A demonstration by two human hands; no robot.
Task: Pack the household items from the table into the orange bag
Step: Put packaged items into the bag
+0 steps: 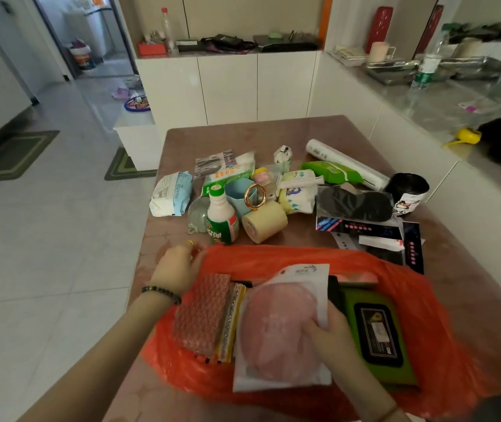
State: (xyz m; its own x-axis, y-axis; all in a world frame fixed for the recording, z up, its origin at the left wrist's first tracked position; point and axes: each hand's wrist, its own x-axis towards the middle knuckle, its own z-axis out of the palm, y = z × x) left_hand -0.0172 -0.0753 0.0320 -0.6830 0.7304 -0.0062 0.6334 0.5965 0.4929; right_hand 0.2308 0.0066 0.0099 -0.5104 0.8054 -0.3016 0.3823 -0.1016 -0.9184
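Observation:
The orange bag point(273, 257) lies open at the near edge of the brown table point(243, 132). My left hand point(179, 266) grips its left rim. My right hand point(325, 333) holds a white packet with a pink round pad point(276, 327) over the bag's mouth. Inside the bag lie a pink bubble-wrap piece point(200, 312), a yellow-edged pack point(231, 321) and a green wipes pack point(377, 333). Beyond the bag sit a green-and-white bottle point(220, 216), a tape roll point(266, 222), a teal cup point(238, 193), a tissue pack point(171, 193) and a black mask packet point(353, 204).
More items crowd the table's middle: a white roll point(346, 162), a green pouch point(331, 172), a black roll point(407, 187) and dark flat packets point(377, 236). White cabinets point(228, 86) stand behind the table. A cluttered counter point(444, 95) runs along the right. Tiled floor lies to the left.

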